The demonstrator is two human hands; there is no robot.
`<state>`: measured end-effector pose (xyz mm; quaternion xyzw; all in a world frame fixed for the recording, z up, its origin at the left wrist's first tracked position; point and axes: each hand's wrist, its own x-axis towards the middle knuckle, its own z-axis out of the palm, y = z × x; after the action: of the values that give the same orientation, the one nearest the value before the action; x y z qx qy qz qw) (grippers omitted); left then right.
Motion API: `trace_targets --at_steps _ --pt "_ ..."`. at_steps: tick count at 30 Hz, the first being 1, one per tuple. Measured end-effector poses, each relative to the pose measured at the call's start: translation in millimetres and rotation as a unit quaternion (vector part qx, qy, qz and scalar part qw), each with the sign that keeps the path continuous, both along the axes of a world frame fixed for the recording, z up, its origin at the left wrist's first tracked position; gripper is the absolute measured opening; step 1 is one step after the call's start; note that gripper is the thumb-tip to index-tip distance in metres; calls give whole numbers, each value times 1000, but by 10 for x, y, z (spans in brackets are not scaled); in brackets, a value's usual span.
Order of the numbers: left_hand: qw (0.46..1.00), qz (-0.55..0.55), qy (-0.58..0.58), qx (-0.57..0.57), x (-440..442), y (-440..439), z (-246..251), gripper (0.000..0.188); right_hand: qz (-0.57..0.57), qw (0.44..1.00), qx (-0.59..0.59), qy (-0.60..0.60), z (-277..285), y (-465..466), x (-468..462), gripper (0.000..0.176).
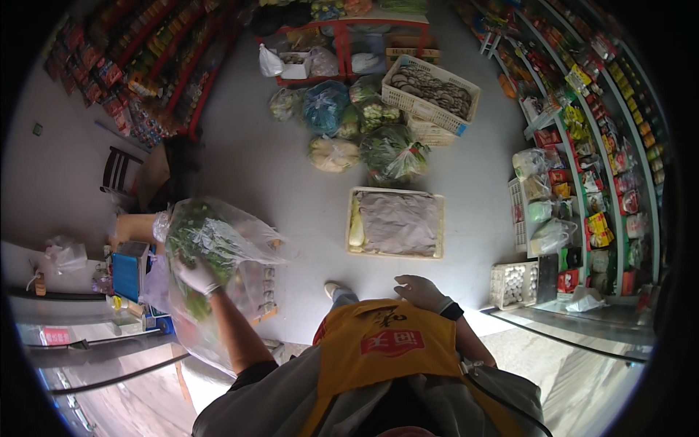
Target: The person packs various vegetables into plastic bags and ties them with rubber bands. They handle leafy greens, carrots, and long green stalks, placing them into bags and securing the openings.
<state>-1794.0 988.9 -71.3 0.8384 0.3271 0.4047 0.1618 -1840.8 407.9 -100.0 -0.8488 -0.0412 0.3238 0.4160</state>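
My left hand point(197, 276), in a pale thin glove, rests against leafy greens point(191, 240) in a large clear plastic bag point(240, 224) on my left. Whether its fingers grip the greens or only touch them cannot be made out. My right hand point(423, 292), also gloved and with a black band at the wrist, hovers before my yellow apron point(387, 333) with its fingers slightly apart and nothing visible in it. On the floor ahead lies a shallow crate point(441, 218) covered by a grey-brown sheet point(398, 221), with a long pale-green vegetable point(356, 224) along its left side.
Bagged vegetables point(326, 106) and a crate of dark, flat, round pieces point(431, 90) stand farther ahead. Packed shelves point(595, 164) line the right, with a crate of eggs point(513, 284) below. To the left are a chair point(123, 169) and a blue item point(125, 276).
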Motion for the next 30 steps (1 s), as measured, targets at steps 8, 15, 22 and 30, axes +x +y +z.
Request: trace_targets --at_steps 8,15,22,30 --pt "954 -238 131 -127 131 -3080 -489 40 -119 992 16 -37 -98 -1753 -741 48" --pt "856 -440 162 -218 601 -4768 -513 13 -229 970 5 -86 -255 -2871 -1422 45" --pt "826 -514 200 -118 1303 -6017 -722 28 -367 929 37 -45 -356 -3614 -1677 40" --pt "827 -529 182 -60 2433 -7500 -1053 46 -420 906 43 -23 -614 -4801 -1063 42"
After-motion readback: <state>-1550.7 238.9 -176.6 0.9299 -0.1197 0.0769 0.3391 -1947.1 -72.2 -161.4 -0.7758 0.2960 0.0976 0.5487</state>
